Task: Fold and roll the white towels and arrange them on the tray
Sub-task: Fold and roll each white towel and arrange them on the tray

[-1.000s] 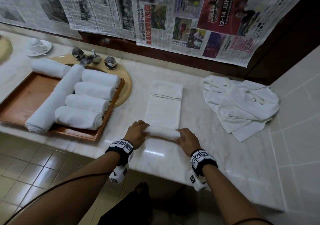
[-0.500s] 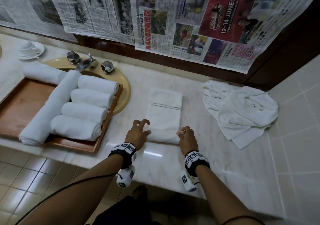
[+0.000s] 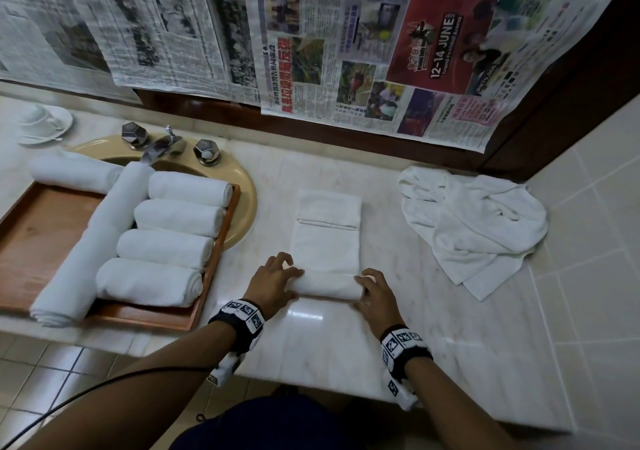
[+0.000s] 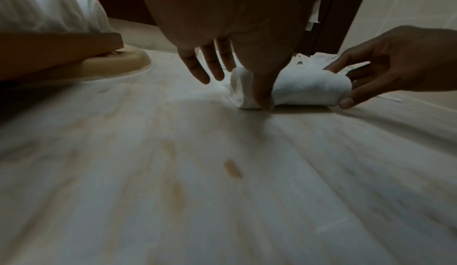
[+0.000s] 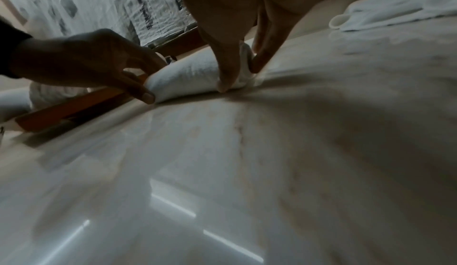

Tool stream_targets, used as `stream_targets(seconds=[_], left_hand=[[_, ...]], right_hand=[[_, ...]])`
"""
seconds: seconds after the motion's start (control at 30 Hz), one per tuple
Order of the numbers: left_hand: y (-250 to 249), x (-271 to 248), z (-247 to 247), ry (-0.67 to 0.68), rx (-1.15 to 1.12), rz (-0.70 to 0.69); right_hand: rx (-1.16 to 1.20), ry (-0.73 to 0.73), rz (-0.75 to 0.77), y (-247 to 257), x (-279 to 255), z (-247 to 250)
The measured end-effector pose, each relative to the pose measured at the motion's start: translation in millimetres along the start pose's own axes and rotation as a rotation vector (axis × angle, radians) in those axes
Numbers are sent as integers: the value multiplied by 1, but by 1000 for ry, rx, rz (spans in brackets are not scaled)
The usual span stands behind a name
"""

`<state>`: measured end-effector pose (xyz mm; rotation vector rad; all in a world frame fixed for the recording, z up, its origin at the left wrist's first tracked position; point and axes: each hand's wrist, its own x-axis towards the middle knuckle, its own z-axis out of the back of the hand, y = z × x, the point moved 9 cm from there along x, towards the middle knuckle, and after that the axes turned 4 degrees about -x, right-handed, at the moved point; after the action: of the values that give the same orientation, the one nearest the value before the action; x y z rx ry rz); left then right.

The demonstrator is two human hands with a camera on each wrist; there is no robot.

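Folded white towel flat on the marble worktop, near end rolled up between both hands; left hand curled on the roll's left end, thumb at the near side, outer fingers spread; right hand pinching the right end between thumb and fingers; wooden tray to the left over the sink, carrying six rolled towels; crumpled towels heaped at right.
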<state>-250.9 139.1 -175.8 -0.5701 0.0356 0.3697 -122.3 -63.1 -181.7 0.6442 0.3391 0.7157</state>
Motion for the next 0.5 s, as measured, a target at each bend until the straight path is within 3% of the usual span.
stream_targets(seconds=[0.27,0.5], left_hand=[[-4,14,1,26,26,-111],[6,29,-3,112,-159,21]], right_hand=[[105,32,-136,-14,29,10],[240,106,-356,-25,37,11]])
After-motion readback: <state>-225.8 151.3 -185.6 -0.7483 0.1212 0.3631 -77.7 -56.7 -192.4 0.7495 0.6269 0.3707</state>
